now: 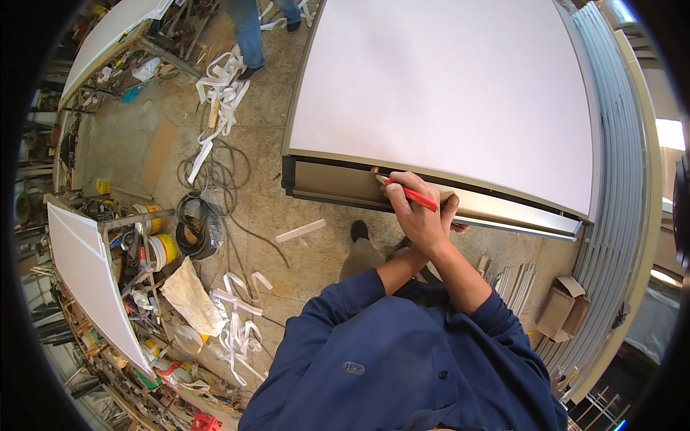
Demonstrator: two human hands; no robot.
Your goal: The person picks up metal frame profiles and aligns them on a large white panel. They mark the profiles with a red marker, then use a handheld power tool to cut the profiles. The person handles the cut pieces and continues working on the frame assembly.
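Note:
My right hand [414, 200] holds a red carpenter's pencil [418, 198], its tip at the front side of a large white-topped panel [442, 81]. A small orange-brown piece [374, 169], too small to name, shows beside the tip. My forearms cross, the right one over the left. Partly hidden behind the right hand, my left hand [450, 211] grips a long metal profile [506, 206], thumb above and fingertips below its lower edge. The profile runs along the panel's front side, under a dark gap [485, 189]. A black corner piece [289, 175] ends the left side.
A person's jeans-clad leg [247, 32] stands at the upper left. Coiled cable [197, 226] and white strips [218, 91] litter the floor. Pale corrugated sheets [609, 118] line the right, near a cardboard box [560, 310]. A white-topped bench [81, 258] stands left.

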